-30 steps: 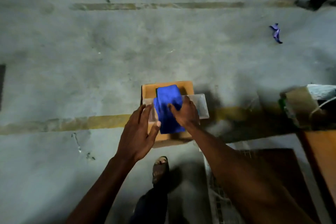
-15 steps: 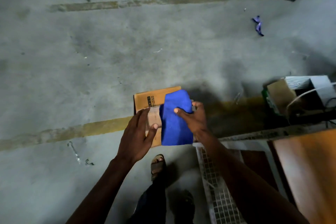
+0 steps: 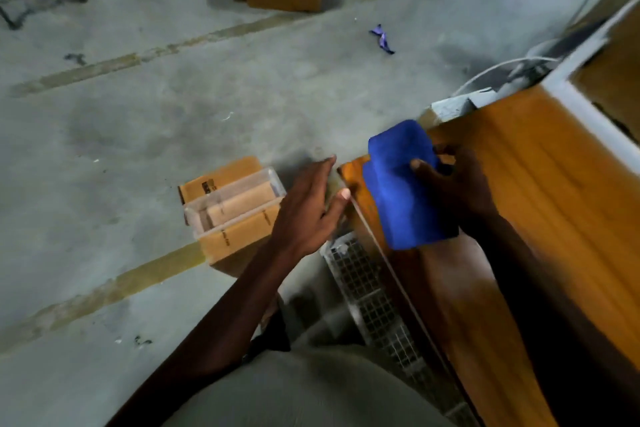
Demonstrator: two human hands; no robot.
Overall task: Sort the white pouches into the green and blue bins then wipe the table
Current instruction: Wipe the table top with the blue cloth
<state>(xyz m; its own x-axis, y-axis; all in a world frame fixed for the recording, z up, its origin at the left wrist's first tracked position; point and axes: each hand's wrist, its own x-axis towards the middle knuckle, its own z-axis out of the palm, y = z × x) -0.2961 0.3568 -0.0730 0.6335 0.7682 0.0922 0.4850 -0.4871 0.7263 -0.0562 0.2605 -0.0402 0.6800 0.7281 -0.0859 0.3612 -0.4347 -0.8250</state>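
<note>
**Now for the wiping: cloth over the table corner**

My right hand point(image 3: 453, 191) is closed on the blue cloth point(image 3: 405, 187), thumb pressed on its upper face and fingers behind, so the folded cloth hangs over the near corner of the wooden table point(image 3: 540, 184). I hold it folded because a thick pad should wipe better than a loose rag. My left hand point(image 3: 311, 204) is open and empty, fingers spread, just beside the table edge, free to steady me. On the floor to my left sits a clear plastic container point(image 3: 235, 206) on top of a cardboard box point(image 3: 228, 236), well clear of the table. No white pouches or green and blue bins are in sight, so I judge the sorting finished and the wipe about to begin.
</note>
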